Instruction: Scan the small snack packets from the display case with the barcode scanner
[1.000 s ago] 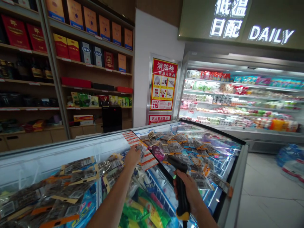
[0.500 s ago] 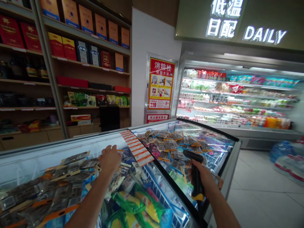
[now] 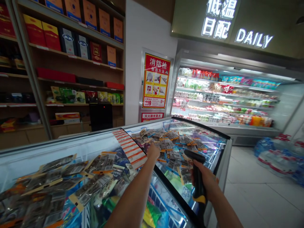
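A chest freezer point(image 3: 223, 158) with sliding glass lids stands in front of me, its top strewn with small dark snack packets point(image 3: 171, 146) on orange cards. My left hand point(image 3: 153, 151) reaches across to the packets on the right lid and rests on them; its fingers are hidden from me. My right hand point(image 3: 205, 180) is wrapped round the black handle of a barcode scanner point(image 3: 196, 172) with a yellow band, its head pointing at the packets near the left hand. More packets point(image 3: 71, 177) lie on the left lid.
Wooden shelves point(image 3: 71, 63) with boxed goods line the back left wall. A red fire-hydrant notice point(image 3: 155, 80) hangs on a white pillar. An open chilled cabinet point(image 3: 225, 101) runs along the right. Shrink-wrapped water bottles point(image 3: 277, 155) sit on the tiled floor at right.
My left hand has moved from the middle lid, by the striped labels, rightwards to the packets on the right lid. The scanner hand stays roughly put; my view has swung slightly right.
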Demonstrator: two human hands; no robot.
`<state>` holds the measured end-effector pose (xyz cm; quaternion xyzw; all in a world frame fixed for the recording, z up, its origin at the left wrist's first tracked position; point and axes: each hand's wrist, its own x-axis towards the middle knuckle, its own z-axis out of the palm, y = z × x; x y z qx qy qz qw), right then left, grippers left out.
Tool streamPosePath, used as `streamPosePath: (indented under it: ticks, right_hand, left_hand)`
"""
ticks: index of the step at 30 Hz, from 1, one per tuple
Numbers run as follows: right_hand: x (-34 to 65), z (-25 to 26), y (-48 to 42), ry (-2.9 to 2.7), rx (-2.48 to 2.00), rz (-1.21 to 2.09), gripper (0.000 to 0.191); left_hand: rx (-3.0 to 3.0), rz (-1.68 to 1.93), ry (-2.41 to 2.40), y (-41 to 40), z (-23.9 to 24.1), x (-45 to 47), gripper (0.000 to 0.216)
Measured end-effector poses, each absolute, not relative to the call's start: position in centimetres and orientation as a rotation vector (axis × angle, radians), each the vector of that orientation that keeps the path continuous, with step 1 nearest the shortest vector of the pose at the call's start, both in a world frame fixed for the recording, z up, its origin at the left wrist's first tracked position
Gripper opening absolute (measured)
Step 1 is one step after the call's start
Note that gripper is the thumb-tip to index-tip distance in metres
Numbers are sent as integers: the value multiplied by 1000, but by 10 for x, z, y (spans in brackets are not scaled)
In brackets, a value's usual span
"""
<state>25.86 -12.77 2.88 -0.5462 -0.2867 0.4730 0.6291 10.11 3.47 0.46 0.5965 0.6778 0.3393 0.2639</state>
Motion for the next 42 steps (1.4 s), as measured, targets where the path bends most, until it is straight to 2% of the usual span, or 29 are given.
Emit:
streamPosePath:
  ticks: [8,18,27,42]
  right_hand:
    - [257,29,-128,-629,-1283,1064,23]
    - [221,35,-136,-701,-1203,1207,23]
    - [169,31,-143,-728,-1154,1449,28]
    - [169,33,-147,-756,-1122,1459,30]
  left_hand:
    - [993,1015,1480,43,4,100,11]
    - [772,1161,1212,8,5,48,16]
    - [580,1389,1054,22,-11,17,27]
    - [616,1407,1023,16,-7,19,19]
